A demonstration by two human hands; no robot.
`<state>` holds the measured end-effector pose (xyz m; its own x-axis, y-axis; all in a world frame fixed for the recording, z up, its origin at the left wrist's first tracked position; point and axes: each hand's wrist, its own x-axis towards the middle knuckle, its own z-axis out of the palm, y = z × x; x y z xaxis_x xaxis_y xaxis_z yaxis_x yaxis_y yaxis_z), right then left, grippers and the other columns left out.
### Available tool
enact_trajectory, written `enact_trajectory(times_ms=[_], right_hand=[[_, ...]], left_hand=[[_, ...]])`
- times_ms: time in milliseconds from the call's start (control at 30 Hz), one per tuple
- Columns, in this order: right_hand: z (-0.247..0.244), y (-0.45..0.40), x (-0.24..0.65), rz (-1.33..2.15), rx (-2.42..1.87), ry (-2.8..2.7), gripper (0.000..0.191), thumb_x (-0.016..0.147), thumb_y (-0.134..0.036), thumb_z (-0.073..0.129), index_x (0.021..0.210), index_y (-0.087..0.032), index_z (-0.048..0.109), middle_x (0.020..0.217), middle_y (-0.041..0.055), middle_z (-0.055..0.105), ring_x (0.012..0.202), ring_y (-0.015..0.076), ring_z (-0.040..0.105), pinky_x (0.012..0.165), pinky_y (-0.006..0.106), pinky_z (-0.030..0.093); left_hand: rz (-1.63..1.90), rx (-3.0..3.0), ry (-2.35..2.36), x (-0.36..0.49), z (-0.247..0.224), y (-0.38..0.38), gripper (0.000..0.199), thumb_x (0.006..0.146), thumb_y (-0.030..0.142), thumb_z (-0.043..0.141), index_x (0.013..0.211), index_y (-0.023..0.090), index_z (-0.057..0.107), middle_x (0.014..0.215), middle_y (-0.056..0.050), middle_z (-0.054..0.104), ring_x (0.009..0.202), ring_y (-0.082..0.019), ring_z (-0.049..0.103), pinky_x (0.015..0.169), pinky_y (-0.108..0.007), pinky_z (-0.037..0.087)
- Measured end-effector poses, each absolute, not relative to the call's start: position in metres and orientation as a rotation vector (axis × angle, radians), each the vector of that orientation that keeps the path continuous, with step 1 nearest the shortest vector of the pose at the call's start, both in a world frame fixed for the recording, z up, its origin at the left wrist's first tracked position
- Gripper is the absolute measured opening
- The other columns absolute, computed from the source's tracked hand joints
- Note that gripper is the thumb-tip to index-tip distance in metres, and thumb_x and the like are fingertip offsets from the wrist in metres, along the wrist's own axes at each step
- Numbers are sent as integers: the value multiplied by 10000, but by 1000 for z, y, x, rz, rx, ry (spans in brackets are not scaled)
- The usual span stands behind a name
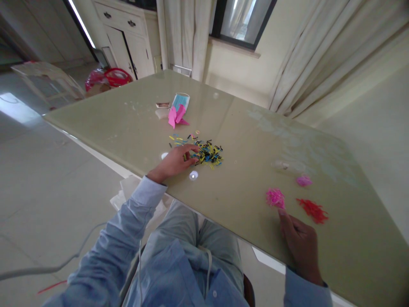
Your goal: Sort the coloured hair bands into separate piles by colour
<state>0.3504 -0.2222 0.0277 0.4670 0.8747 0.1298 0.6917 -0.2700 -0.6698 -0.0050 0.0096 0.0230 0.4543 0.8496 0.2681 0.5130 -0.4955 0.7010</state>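
My left hand rests at the left side of a mixed pile of small yellow, black and blue strips. Its thumb and fingers are apart and touch the pile's edge. Far to the right, my right hand is closed, thumb pressed to finger, at the near edge of a pink pile of strips. Whatever lies in that pinch is too small to make out. A red pile of strips lies right of the pink one, and a small purple-pink pile sits behind them.
Beyond the mixed pile lie a pink folded-paper shape, a blue face mask and a small brown-and-white item. A clear plastic piece is at the right. The glossy table's near edge runs above my lap.
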Motion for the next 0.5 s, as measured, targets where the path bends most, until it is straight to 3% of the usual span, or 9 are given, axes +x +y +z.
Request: enact_trajectory(times_ms=[167,300,500], right_hand=[[28,-224,350,331,-2043,-1306,584,903,-606,548,487,-216,421,439,-26,395,441,121,381,454,263,294],[25,-226,351,323,-2040,-1314,587,895,-620,546,485,-212,445,438,-22,417,439,125,406,459,262,311],[26,-228,349,332,-2051,-1309,590,897,-624,537,486,-211,442,440,-24,409,437,121,403,459,262,309]], left_hand=[[802,2402,1162,-6,22,17,291,967,261,493,1090,185,746,1074,-111,731,972,-229,669,905,-365,516],[596,2523,1105,-3,21,22,277,964,278,518,1006,200,781,968,-106,704,887,-231,660,839,-359,509],[456,2549,1067,-3,25,25,248,906,224,556,1024,182,769,983,-97,698,869,-220,650,807,-336,490]])
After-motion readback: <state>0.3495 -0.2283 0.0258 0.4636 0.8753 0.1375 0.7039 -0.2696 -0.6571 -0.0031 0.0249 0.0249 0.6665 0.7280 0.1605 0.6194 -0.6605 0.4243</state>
